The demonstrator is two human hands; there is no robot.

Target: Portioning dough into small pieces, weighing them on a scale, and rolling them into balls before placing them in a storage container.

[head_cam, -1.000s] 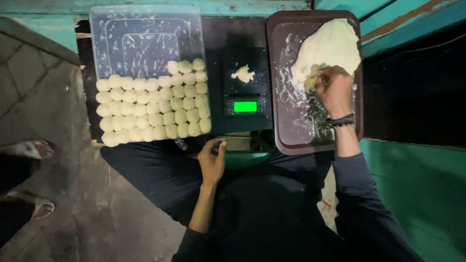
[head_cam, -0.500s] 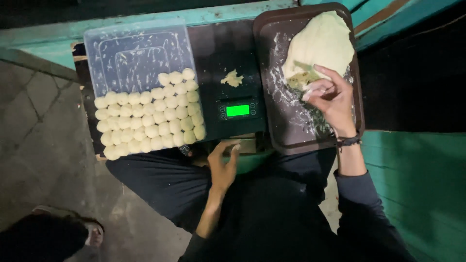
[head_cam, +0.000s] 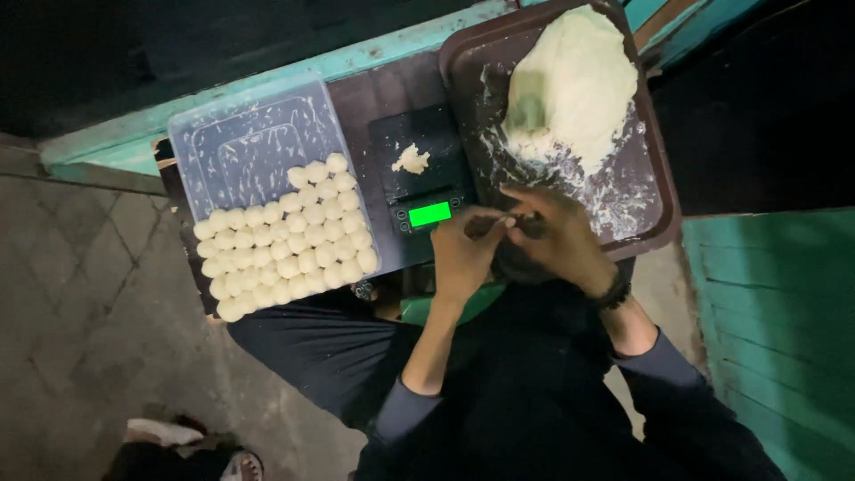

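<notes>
Both hands are meeting just in front of the digital scale point(head_cam: 419, 178), at its near right corner: left hand point(head_cam: 465, 254) and right hand point(head_cam: 557, 240) are cupping toward each other, fingers curled and pressed together around something between the palms; probably a dough portion, but it is hidden, so I cannot tell for sure. A small dough scrap point(head_cam: 411, 159) is sitting on the scale platform, apart from both hands, and the green display is glowing. Left of the scale, the clear plastic container point(head_cam: 249, 151) is holding rows of dough balls point(head_cam: 287, 239); they are filling the near half, touching one another, while the far half is showing bare plastic. Right of the scale, the brown tray point(head_cam: 655, 191) is carrying the big dough mass point(head_cam: 574, 85), still large, with flour and smears on the tray floor nearer the hands. Judging progress: roughly half of the container is filled, and a lot of bulk dough is remaining, so portioning looks somewhere mid-run, with plenty left. Another person's sandalled foot point(head_cam: 174, 441) is showing on the paving, well away from the scale on the near left.
</notes>
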